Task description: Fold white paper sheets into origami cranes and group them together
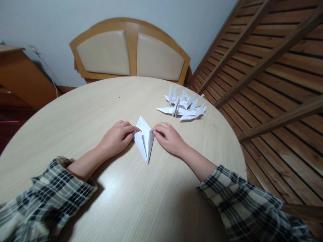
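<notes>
A white folded paper point(144, 139), a long diamond shape pointing toward me, lies on the round light-wood table point(75, 117). My left hand point(116, 137) is curled, its fingertips pressing the paper's left edge. My right hand point(168, 137) is curled too, fingertips pinching the paper's right corner. Both arms wear plaid sleeves.
A pile of several finished white paper cranes point(184, 106) sits on the table to the far right. A wooden chair with beige padded back point(130, 53) stands behind the table. Slatted wooden stairs point(272, 74) run along the right; a wooden cabinet point(20, 74) stands at left.
</notes>
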Motion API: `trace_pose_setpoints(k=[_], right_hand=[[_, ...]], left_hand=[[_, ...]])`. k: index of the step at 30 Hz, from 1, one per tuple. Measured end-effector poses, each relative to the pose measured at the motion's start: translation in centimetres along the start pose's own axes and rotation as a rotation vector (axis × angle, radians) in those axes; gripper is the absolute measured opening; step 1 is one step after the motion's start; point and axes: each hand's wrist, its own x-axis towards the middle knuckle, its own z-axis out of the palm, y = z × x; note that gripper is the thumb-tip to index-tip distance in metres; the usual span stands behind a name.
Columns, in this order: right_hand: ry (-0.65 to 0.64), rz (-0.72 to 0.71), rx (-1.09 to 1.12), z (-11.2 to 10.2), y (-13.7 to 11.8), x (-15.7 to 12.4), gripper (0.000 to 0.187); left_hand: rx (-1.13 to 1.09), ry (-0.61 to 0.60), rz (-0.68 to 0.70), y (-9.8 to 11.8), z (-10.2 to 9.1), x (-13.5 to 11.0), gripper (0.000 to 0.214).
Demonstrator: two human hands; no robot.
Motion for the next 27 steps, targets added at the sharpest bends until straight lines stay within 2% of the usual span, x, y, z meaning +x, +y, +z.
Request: trace_pose_setpoints(k=[5,9,20,27], right_hand=[[-0.020,0.040,0.038,-0.4,-0.1,0.1,0.042],[0.000,0.051,0.073,-0.3,0.3,0.1,0.049],[0.008,0.114,0.145,-0.4,0.4,0.1,0.046],[0.012,0.126,0.179,-0.4,0.6,-0.1,0.046]], left_hand=[[-0.005,-0.019,-0.041,0.3,-0.2,0.1,0.045],[-0.016,-0.032,-0.040,0.6,-0.3,0.1,0.051],[-0.059,-0.028,-0.035,0.7,-0.3,0.1,0.048],[-0.142,-0.116,0.052,-0.1,-1.1,-0.1,0.043]])
